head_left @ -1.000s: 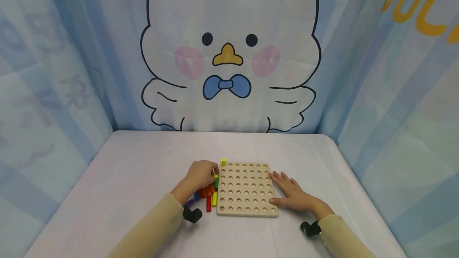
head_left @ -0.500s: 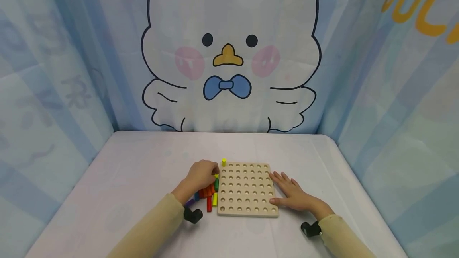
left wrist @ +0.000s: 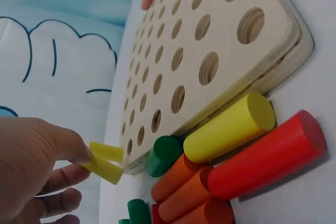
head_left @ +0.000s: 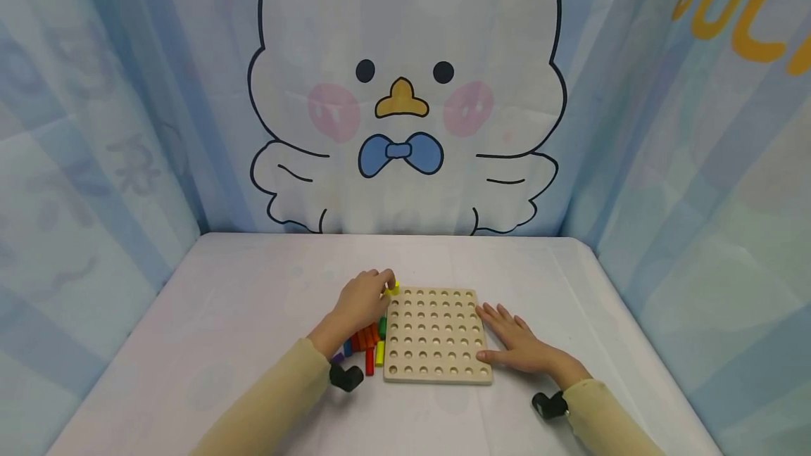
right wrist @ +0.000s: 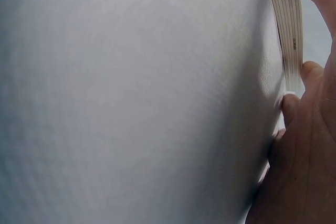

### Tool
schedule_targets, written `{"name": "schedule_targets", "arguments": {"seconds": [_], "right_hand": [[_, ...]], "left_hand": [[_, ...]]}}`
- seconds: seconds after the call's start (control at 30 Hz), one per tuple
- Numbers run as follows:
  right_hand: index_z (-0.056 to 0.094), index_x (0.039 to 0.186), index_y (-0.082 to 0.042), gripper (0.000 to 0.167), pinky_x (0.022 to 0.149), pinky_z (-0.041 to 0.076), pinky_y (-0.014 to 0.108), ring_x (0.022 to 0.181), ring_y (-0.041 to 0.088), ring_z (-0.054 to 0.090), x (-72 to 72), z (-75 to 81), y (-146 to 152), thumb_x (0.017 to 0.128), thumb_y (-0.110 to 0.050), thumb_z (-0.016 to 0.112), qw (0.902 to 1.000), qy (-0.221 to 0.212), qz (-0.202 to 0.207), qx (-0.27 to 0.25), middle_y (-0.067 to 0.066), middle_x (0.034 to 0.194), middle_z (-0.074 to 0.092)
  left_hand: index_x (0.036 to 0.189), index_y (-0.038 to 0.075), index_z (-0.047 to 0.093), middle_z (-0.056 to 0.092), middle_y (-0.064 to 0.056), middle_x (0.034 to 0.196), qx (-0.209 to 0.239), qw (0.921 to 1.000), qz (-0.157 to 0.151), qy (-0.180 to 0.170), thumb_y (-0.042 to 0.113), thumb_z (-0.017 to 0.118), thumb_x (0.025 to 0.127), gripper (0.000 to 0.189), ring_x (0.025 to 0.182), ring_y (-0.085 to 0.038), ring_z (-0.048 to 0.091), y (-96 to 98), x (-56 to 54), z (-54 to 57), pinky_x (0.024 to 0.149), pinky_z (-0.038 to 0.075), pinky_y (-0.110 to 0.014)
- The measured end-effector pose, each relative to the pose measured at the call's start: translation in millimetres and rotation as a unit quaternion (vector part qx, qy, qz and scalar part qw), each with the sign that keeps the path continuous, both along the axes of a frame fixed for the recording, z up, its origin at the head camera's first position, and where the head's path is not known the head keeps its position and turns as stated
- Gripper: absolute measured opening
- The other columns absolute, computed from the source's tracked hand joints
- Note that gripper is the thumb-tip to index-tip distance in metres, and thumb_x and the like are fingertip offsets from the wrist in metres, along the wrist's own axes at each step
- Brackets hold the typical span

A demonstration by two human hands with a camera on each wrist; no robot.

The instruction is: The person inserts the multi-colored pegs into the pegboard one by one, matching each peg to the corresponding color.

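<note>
At the left, your pale yellow sleeve [head_left: 272, 393] reaches in over the white surface [head_left: 266, 273], with a black device [head_left: 346, 376] at the wrist. Your left hand [head_left: 361, 301] is at the board's far left corner, its fingertips pinching a yellow peg [left wrist: 105, 169]. That peg is tilted, just beside a second yellow peg [left wrist: 107, 150] standing at the same corner; you cannot tell whether the two touch.

Below your left wrist, loose pegs lie in a cluster along the board's left side. From the left come a purple peg [head_left: 338, 357], a blue peg [head_left: 348, 348] and a few orange pegs [left wrist: 185, 195] side by side. Next is a red peg [left wrist: 268, 156], lying nearer to you, then a third yellow peg [left wrist: 231, 129] close by the board's side, and a green peg [left wrist: 164, 156] just beyond it.

To the right of these, the square wooden board [head_left: 437, 333] lies flat on the surface, its rows of round holes facing up.

At the board's right edge rests your right hand [head_left: 522, 347], fingers spread, thumb at the nearer part of the edge and fingertips at the farther part. Farthest right are another black device [head_left: 549, 405] and your other sleeve [head_left: 605, 417].
</note>
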State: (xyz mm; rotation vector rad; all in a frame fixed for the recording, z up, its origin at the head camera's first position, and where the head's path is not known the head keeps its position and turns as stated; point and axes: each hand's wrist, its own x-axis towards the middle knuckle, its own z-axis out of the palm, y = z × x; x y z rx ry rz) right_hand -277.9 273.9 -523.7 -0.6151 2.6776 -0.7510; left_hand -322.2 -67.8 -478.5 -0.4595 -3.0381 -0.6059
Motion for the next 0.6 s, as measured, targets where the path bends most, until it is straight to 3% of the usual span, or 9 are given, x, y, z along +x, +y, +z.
{"name": "schedule_targets", "arguments": {"seconds": [0.37, 0.6], "right_hand": [[0.021, 0.164, -0.008, 0.094, 0.120, -0.002, 0.071, 0.157, 0.049, -0.002, 1.2, 2.1, -0.8, 0.095, -0.052, 0.067, 1.0000, -0.002, 0.000, -0.003, 0.022, 0.172, 0.012], [0.020, 0.165, -0.008, 0.094, 0.120, -0.003, 0.070, 0.157, 0.049, -0.002, 1.7, 2.2, -0.7, 0.095, -0.052, 0.067, 1.0000, -0.003, 0.001, -0.001, 0.021, 0.172, 0.011]], "left_hand": [[0.100, 0.018, 0.063, 0.071, -0.003, 0.100, 0.039, 0.9953, -0.012, 0.089, 0.017, 0.075, 0.093, 0.014, 0.087, -0.019, 0.057, 3.6, -4.8, 1.4, 0.078, 0.051, -0.036], [0.099, 0.018, 0.067, 0.074, -0.001, 0.099, 0.055, 0.9923, -0.017, 0.109, 0.019, 0.075, 0.094, 0.009, 0.087, -0.020, 0.057, 9.0, -8.8, 0.9, 0.075, 0.050, -0.035]]}}
